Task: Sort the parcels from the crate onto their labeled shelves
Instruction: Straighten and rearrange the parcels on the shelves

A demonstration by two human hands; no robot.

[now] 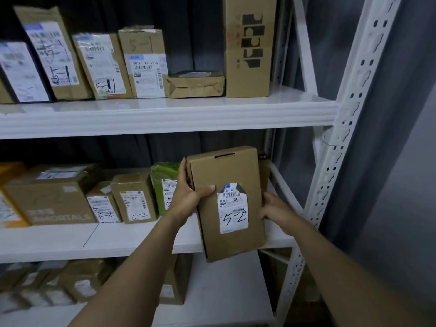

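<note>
A brown cardboard parcel is being held upright, slightly tilted, at the centre of the frame, in front of the right end of the middle shelf. It is being gripped from both sides. Its left edge is being clasped by the left hand: the thumb is being pressed across the front face, and the fingers are being curled round the edge toward the back. Its lower right edge is being taken by the right hand, whose fingers are being wrapped behind the box, the tips hidden there. A white shipping label is being shown on the front face, "5-2" handwritten on it in black.

Just behind the left hand, a green parcel is being partly covered. Left of it on the same shelf, two small cartons are being displayed side by side, each marked "5-2", and beside them a large carton and a yellow parcel at the frame's left edge.

On the upper shelf, a row of labelled boxes is being leaned together at upper left; a flat brown-paper parcel is being carried just beside a tall carton at upper centre. At lower left, blurred boxes are being carried by the lower shelf. At the right, the shelves are being supported by a white perforated upright.
</note>
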